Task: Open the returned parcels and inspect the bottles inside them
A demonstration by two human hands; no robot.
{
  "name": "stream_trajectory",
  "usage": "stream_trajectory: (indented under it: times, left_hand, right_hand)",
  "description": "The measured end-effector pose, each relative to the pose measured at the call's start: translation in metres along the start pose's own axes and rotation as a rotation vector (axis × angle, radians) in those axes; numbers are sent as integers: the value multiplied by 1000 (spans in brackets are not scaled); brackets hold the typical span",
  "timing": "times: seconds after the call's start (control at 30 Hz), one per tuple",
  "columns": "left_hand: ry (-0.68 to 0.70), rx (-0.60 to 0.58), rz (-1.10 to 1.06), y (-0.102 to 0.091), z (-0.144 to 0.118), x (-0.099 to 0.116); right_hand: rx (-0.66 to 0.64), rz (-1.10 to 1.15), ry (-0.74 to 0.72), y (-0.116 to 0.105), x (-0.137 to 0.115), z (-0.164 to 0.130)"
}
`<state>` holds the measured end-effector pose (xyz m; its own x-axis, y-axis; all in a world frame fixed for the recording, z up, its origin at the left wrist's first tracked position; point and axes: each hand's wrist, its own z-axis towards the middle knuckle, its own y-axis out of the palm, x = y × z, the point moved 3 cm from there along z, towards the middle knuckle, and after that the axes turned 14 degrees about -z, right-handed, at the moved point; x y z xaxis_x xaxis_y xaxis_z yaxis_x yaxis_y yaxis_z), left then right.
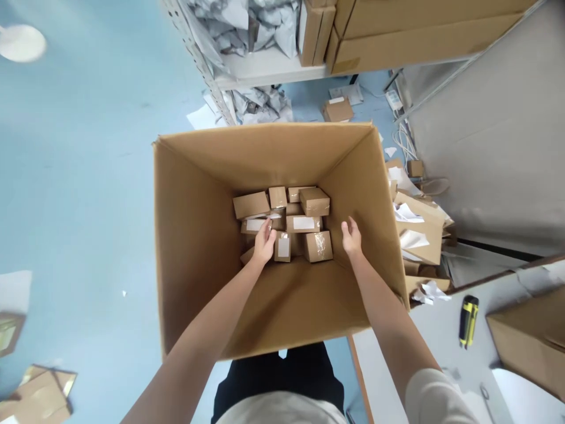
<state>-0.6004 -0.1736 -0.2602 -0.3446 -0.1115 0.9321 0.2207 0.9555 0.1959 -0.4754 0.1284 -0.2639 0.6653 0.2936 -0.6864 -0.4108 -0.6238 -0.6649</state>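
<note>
A large open cardboard carton stands in front of me, and both my arms reach down into it. Several small brown boxes lie on its bottom, some stacked, some with white labels or clear tape. My left hand is open, fingers extended, beside a small box with a white label; whether it touches that box I cannot tell. Near the carton's right wall, my right hand is open with nothing in it. A taped box and a raised box lie to its left.
Behind the carton, a shelf bears grey plastic parcels and long cardboard boxes. Torn cardboard and paper are heaped on the right. A yellow-and-black utility knife lies on a white table. Cardboard scraps lie on the blue floor.
</note>
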Motion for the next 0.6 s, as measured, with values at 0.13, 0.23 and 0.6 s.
stream_trajectory:
  times: [0.13,0.23,0.6]
  left_hand:
    - [-54,16,39,17,27,-48]
    - [-120,21,60,33,51,-88]
    - [-493,1,52,97,160,-248]
  right_hand:
    - [-29,30,132,37,39,39]
    - [-76,18,232,68,69,67]
    - [-100,72,316,169,180,175]
